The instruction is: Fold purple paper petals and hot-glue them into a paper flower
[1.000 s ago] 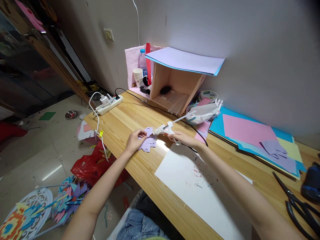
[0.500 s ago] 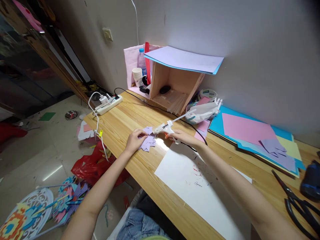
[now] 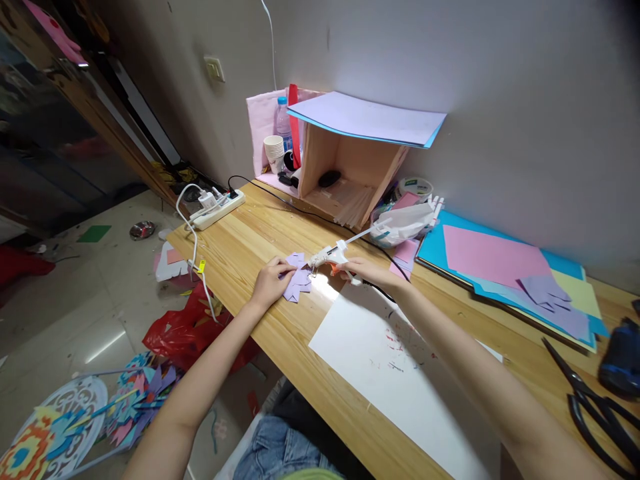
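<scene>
A layered purple paper piece [image 3: 299, 285] with pointed edges lies on the wooden table. My left hand [image 3: 273, 283] is closed on its left side, thumb and fingers pinching the paper. In my right hand [image 3: 357, 269] is a white hot glue gun [image 3: 327, 256] with an orange trigger, my fingers wrapped round its handle. The nozzle points left and is close over the purple paper; whether it touches cannot be made out. A clear glue stick [image 3: 367, 231] juts from the gun's back end.
A large white sheet [image 3: 390, 373] lies before me, with black scissors [image 3: 595, 400] at the right. Coloured paper sheets [image 3: 495, 253] are stacked along the wall. A box [image 3: 357, 167] and a power strip [image 3: 220, 210] stand farther back. A black cord [image 3: 295, 208] crosses the table.
The glue gun's nozzle has shifted very slightly to the right over the purple paper. My left hand keeps its pinch, and the rest stays in place.
</scene>
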The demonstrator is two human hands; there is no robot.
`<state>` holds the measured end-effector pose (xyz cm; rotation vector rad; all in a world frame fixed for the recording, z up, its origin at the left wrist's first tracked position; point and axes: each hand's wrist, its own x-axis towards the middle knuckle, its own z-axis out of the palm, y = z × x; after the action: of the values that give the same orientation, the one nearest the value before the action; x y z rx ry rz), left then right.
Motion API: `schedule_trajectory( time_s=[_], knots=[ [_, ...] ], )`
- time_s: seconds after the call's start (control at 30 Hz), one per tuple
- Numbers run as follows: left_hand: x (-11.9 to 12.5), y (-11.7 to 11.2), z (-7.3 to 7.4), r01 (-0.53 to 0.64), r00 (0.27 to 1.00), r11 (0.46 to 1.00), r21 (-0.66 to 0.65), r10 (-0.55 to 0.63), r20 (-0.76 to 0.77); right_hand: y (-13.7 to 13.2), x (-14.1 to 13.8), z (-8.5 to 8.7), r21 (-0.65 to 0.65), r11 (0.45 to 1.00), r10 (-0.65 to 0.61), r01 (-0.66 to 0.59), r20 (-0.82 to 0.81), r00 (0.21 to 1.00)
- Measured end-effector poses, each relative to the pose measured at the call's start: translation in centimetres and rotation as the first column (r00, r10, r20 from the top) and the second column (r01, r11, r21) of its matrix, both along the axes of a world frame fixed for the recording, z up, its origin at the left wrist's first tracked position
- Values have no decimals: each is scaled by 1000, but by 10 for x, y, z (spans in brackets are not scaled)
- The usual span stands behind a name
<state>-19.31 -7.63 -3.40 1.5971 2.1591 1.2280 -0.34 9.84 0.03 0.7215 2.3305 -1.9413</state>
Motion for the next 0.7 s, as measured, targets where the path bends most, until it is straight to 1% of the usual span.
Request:
schedule_trajectory(
  time_s=[0.17, 0.27, 0.33, 0.43, 0.5, 0.6, 0.7],
  knots=[
    [1, -1, 3, 12, 998, 1000, -17, -13, -62, 0, 1, 0, -26, 1000, -6, 7, 22, 1000],
    [2, -2, 4, 17, 992, 999, -31, -21, -124, -2, 0, -1, -21, 999, -39, 39, 6, 999],
    [2, -3, 4, 15, 978, 999, -53, -25, -208, -4, 1, -1, -8, 996, -88, 88, -24, 996],
    [4, -5, 5, 12, 928, 995, -103, -49, -369, -7, 1, -2, 75, 976, -196, 206, -128, 972],
    [5, -6, 5, 19, 889, 991, -132, -77, -451, -9, 1, -4, 156, 934, -295, 323, -179, 939],
    [6, -6, 5, 35, 847, 988, -151, -109, -520, -7, -3, -8, 276, 835, -429, 475, -213, 878],
    [6, -5, 3, 53, 820, 986, -156, -132, -557, -1, -11, -14, 395, 743, -462, 540, -280, 841]
  ],
)
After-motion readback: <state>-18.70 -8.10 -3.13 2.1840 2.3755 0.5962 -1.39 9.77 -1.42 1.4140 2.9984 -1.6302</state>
